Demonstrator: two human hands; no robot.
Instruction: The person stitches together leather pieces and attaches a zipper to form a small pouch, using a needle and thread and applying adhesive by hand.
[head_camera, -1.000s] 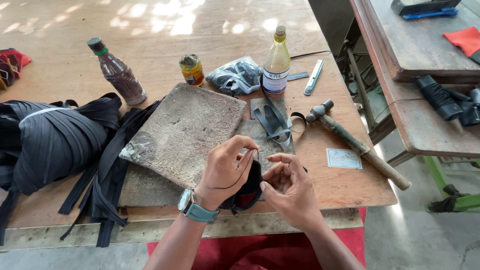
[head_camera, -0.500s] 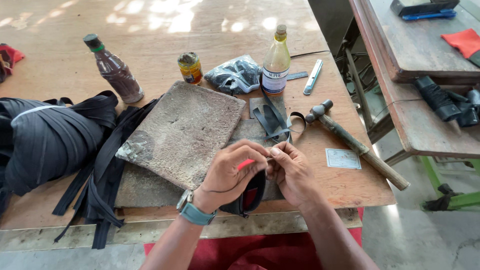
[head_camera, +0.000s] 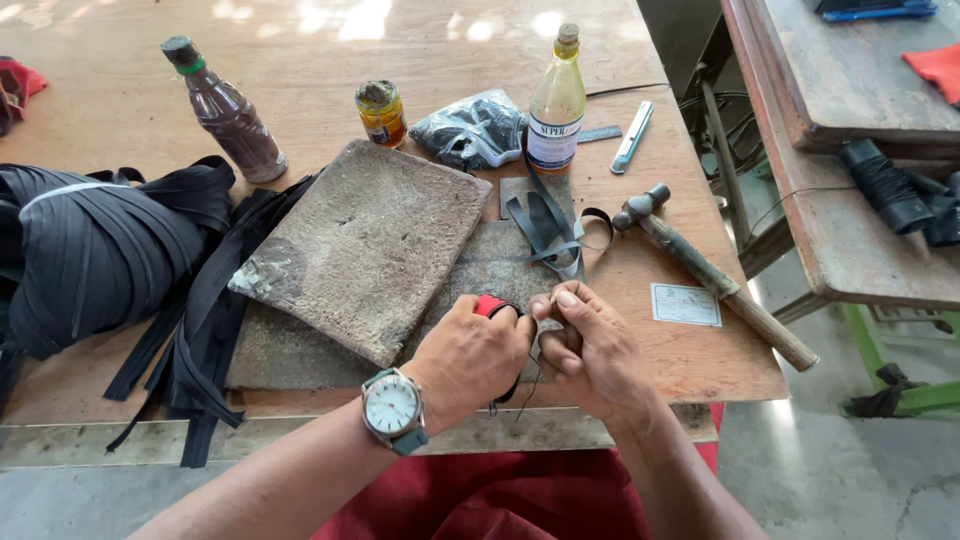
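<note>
My left hand (head_camera: 472, 356), with a wristwatch (head_camera: 393, 408) on the wrist, is closed around a small black piece with a red part (head_camera: 489, 305) showing between thumb and fingers. My right hand (head_camera: 588, 345) pinches the same piece from the right, fingertips touching the left hand. A thin dark thread (head_camera: 528, 392) hangs below the hands. Both hands hover over the near edge of a grey stone slab (head_camera: 365, 240) on the wooden table (head_camera: 120, 100). What exactly lies inside the hands is hidden.
A bundle of black straps (head_camera: 90, 250) lies at the left. Behind the slab stand a brown bottle (head_camera: 225, 110), a small jar (head_camera: 381, 112), a yellow bottle (head_camera: 556, 105) and a plastic bag (head_camera: 475, 130). A hammer (head_camera: 710, 270), utility knife (head_camera: 633, 135), loose strap pieces (head_camera: 550, 228) and a card (head_camera: 686, 304) lie right.
My hands have come together and lowered toward the table's near edge. The right hand went from open beside the piece to pinching it against the left.
</note>
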